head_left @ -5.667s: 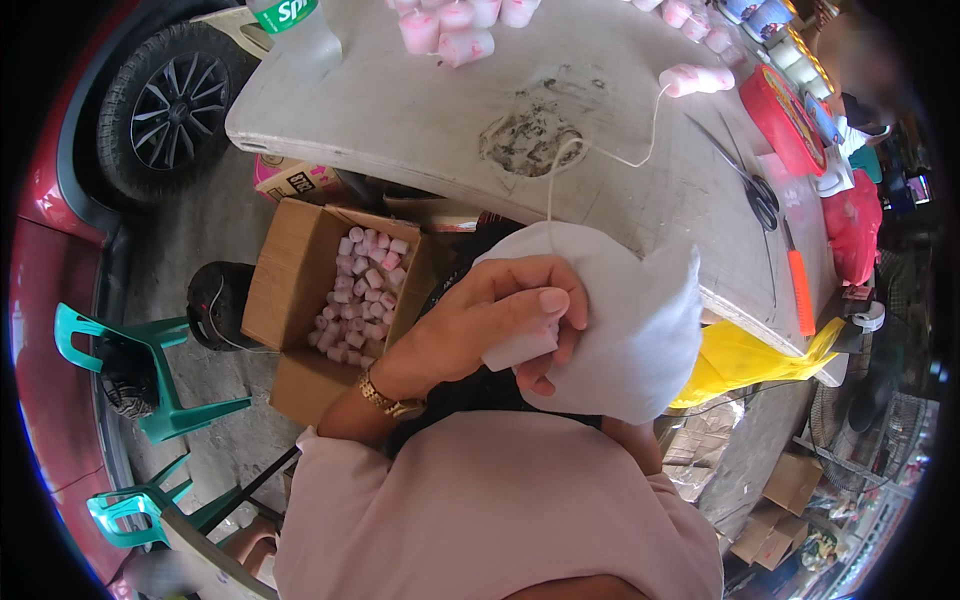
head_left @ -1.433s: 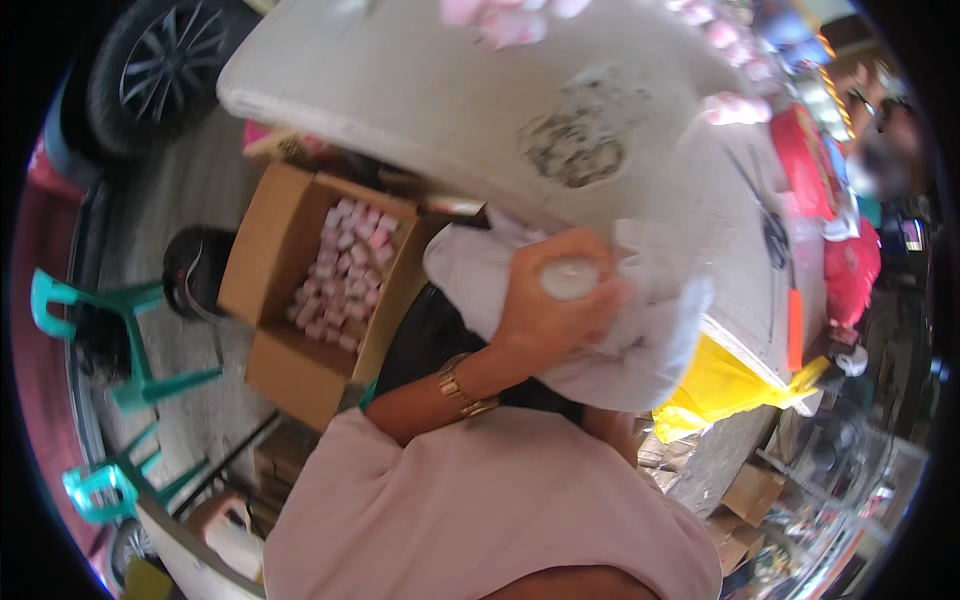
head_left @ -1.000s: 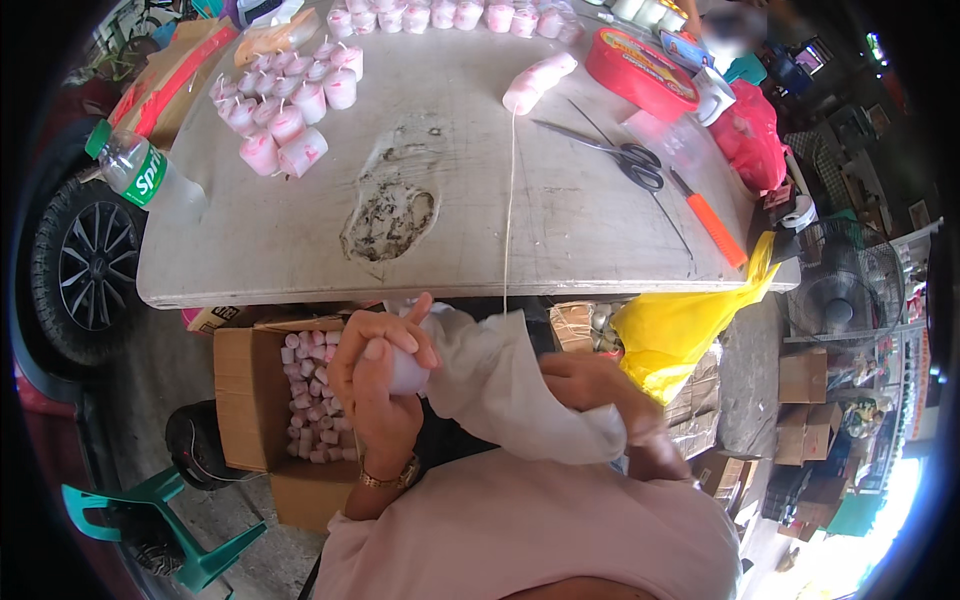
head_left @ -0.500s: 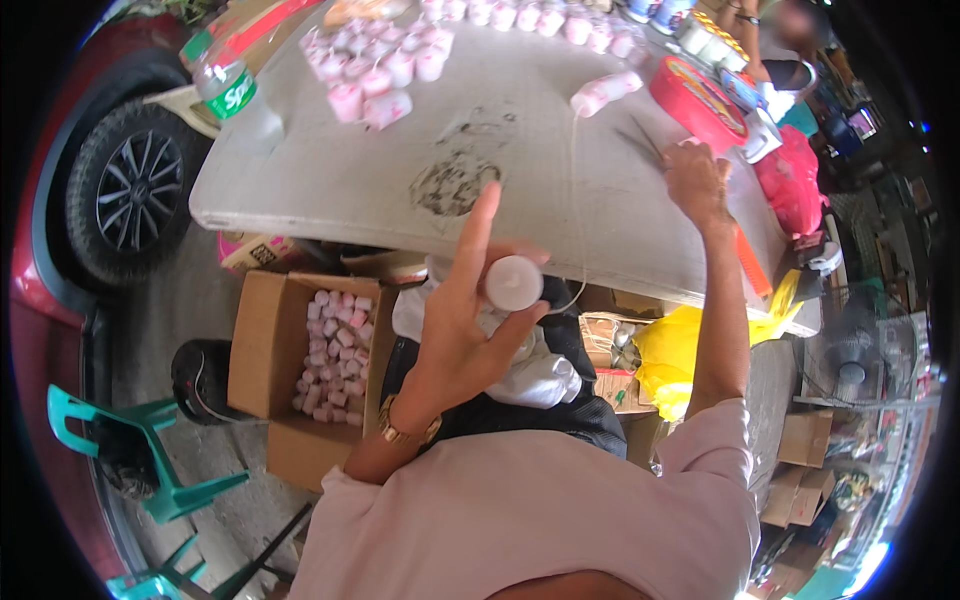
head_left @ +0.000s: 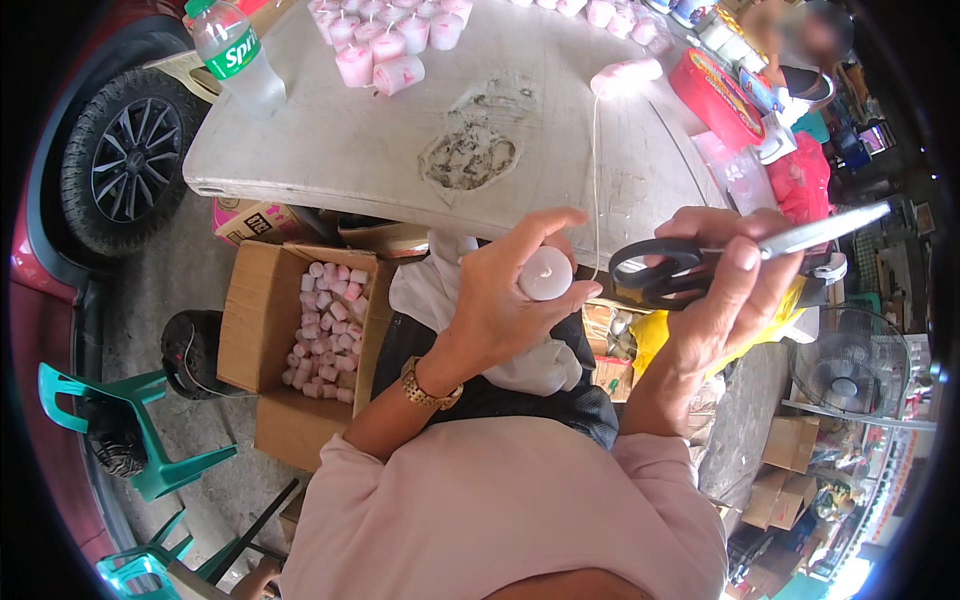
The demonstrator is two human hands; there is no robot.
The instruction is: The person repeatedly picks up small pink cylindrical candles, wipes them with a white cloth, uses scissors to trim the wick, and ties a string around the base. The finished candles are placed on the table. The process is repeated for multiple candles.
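Note:
My left hand (head_left: 485, 305) is closed around a small white candle (head_left: 546, 274), its round top and short wick facing up. My right hand (head_left: 715, 290) grips a pair of scissors (head_left: 820, 232) with black handles, the blades pointing right and away. A thin white string (head_left: 596, 175) runs down over the table edge from beside a pink-and-white cylinder (head_left: 625, 78); its lower end passes out of sight near the left hand. Pink-and-white candles with wicks (head_left: 388, 45) stand grouped at the far left of the table, one lying on its side.
The grey-white table (head_left: 320, 150) has a dark worn patch. On it are a plastic bottle (head_left: 240, 65) and a red oval tub (head_left: 715, 98). Below left, a cardboard box (head_left: 250, 330) holds many pink-and-white pieces. A yellow bag (head_left: 650, 345) hangs right. Another person is at the far right.
My right hand has come back from the table's right side and now holds scissors near the left hand. The left hand still holds the candle, its index finger now bent lower.

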